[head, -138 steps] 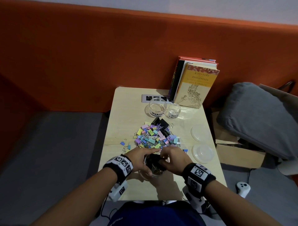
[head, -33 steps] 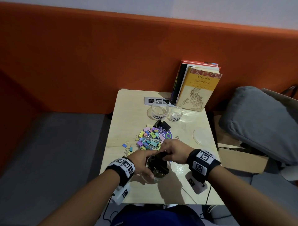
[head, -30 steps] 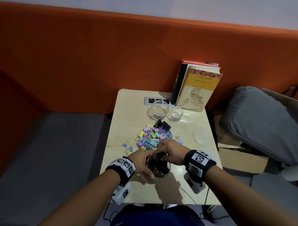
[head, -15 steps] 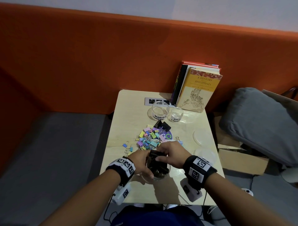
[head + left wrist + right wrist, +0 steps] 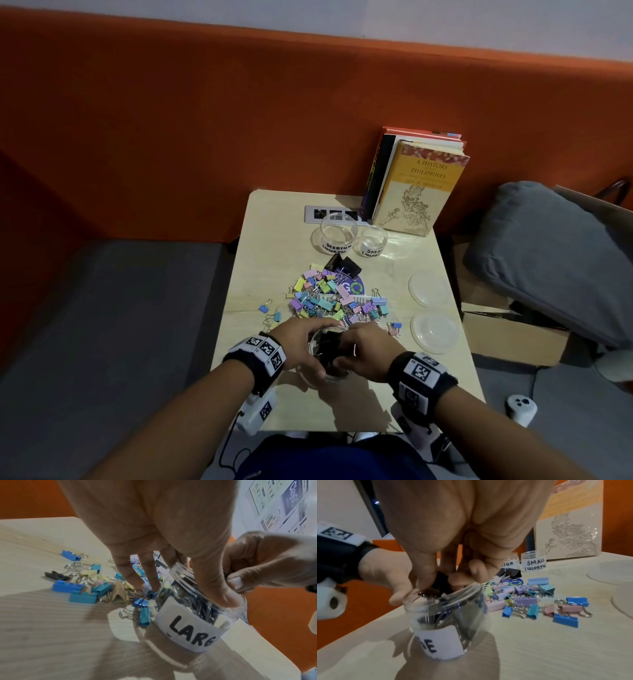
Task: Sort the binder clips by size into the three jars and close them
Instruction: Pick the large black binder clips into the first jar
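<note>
Since half a second earlier the right hand (image 5: pixel 364 349) had dropped from above the rim to the mouth of the large jar (image 5: pixel 193 616), pushing a black clip (image 5: pixel 441 580) in. The left hand (image 5: pixel 301 346) had stayed wrapped round that jar, near the front edge of the table (image 5: pixel 274 240).

Grip state: left curled on the jar wall, thumb on the rim; right pinching the black clip between thumb and fingers at the jar mouth.

Progress, my read: early. The large jar was partly filled with black clips. The medium jar (image 5: pixel 337 234) and small jar (image 5: pixel 374 241), side by side at the back by the books (image 5: pixel 416 181), looked empty. The coloured clip pile (image 5: pixel 329 298) in mid-table was unsorted, and a few black clips (image 5: pixel 344 265) still lay at its far edge. No jar closed.

Counts:
- jars: 3, all open
- lids (image 5: pixel 428 286): 2 visible, on the right side of the table; couldn't find a third
- loose black clips: 2 or 3, overlapping
- coloured clips: dozens, too tangled to count, plus several strays left and right of the pile
</note>
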The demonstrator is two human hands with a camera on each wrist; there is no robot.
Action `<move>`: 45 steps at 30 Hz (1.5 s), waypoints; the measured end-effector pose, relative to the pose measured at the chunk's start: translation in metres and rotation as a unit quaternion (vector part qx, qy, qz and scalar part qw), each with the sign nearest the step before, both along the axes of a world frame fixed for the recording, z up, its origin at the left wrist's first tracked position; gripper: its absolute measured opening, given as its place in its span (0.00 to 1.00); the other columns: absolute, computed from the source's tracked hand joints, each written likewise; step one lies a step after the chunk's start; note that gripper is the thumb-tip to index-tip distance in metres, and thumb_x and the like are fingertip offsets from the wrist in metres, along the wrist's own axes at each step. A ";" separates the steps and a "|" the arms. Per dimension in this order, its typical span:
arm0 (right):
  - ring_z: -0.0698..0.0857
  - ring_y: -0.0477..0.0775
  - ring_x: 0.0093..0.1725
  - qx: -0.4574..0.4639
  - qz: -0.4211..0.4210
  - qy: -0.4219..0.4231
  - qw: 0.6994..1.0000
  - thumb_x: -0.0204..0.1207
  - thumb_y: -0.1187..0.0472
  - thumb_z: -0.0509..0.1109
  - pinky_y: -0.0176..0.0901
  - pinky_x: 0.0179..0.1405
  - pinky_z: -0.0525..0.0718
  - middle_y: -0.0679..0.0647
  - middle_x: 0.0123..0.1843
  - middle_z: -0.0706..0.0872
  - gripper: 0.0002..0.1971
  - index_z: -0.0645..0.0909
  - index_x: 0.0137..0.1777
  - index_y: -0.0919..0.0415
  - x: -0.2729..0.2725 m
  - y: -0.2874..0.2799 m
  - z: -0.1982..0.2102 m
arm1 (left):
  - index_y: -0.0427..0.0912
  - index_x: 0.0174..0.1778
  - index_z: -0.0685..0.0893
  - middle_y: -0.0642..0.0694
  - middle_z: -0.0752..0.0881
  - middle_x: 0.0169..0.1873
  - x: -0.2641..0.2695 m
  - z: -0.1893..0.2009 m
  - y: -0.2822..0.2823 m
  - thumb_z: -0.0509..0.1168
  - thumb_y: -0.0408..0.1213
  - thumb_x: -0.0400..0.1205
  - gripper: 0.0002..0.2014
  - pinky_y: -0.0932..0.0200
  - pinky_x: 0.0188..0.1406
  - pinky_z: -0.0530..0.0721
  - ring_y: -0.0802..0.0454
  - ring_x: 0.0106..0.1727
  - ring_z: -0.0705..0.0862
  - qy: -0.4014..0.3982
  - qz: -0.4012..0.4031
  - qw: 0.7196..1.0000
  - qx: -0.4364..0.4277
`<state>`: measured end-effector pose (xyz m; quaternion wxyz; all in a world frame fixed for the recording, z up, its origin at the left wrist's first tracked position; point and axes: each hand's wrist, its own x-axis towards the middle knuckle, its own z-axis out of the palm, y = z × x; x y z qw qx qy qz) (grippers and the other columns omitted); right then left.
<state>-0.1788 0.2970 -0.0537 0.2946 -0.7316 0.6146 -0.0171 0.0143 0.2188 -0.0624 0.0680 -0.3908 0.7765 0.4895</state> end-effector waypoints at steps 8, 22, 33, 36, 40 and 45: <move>0.84 0.61 0.52 -0.033 0.017 0.042 0.998 0.75 0.46 0.70 0.48 0.47 0.83 0.56 0.62 0.81 0.21 0.83 0.62 0.58 0.017 0.006 -0.005 | 0.59 0.79 0.71 0.55 0.79 0.74 -0.001 0.002 -0.001 0.87 0.40 0.61 0.50 0.52 0.74 0.75 0.52 0.75 0.76 -0.003 -0.008 1.000 -0.002; 0.84 0.56 0.34 -0.036 0.026 -0.016 0.999 0.66 0.55 0.74 0.45 0.35 0.84 0.53 0.35 0.88 0.06 0.89 0.40 0.55 0.019 -0.009 0.017 | 0.66 0.76 0.73 0.57 0.85 0.67 0.000 0.001 0.001 0.84 0.37 0.62 0.46 0.49 0.67 0.82 0.53 0.66 0.82 0.004 0.003 1.000 -0.012; 0.83 0.58 0.55 0.000 0.078 -0.033 0.996 0.75 0.62 0.74 0.33 0.53 0.72 0.60 0.56 0.86 0.10 0.91 0.55 0.61 0.024 -0.011 0.018 | 0.61 0.78 0.73 0.56 0.84 0.68 0.001 0.001 -0.002 0.87 0.39 0.61 0.49 0.57 0.68 0.77 0.54 0.69 0.80 -0.010 -0.012 1.000 -0.015; 0.80 0.60 0.59 0.001 0.079 -0.029 0.996 0.76 0.64 0.73 0.36 0.55 0.70 0.59 0.62 0.83 0.13 0.90 0.60 0.58 0.015 -0.011 0.017 | 0.61 0.79 0.72 0.56 0.83 0.70 0.003 0.000 -0.003 0.87 0.39 0.61 0.50 0.59 0.68 0.75 0.53 0.70 0.80 -0.009 -0.007 1.000 -0.008; 0.84 0.61 0.55 0.000 0.121 0.005 0.993 0.75 0.66 0.72 0.49 0.55 0.84 0.60 0.60 0.84 0.12 0.91 0.56 0.61 0.026 -0.018 0.010 | 0.61 0.77 0.74 0.56 0.85 0.67 0.004 -0.004 -0.003 0.87 0.40 0.60 0.48 0.60 0.65 0.77 0.54 0.67 0.81 -0.006 -0.004 1.000 -0.008; 0.84 0.55 0.48 -0.004 0.120 -0.004 0.993 0.74 0.62 0.72 0.47 0.49 0.84 0.53 0.50 0.88 0.10 0.91 0.53 0.55 0.021 -0.024 0.009 | 0.62 0.76 0.74 0.57 0.86 0.65 0.004 -0.007 -0.004 0.87 0.42 0.59 0.48 0.59 0.64 0.79 0.55 0.65 0.83 -0.003 -0.006 1.000 -0.006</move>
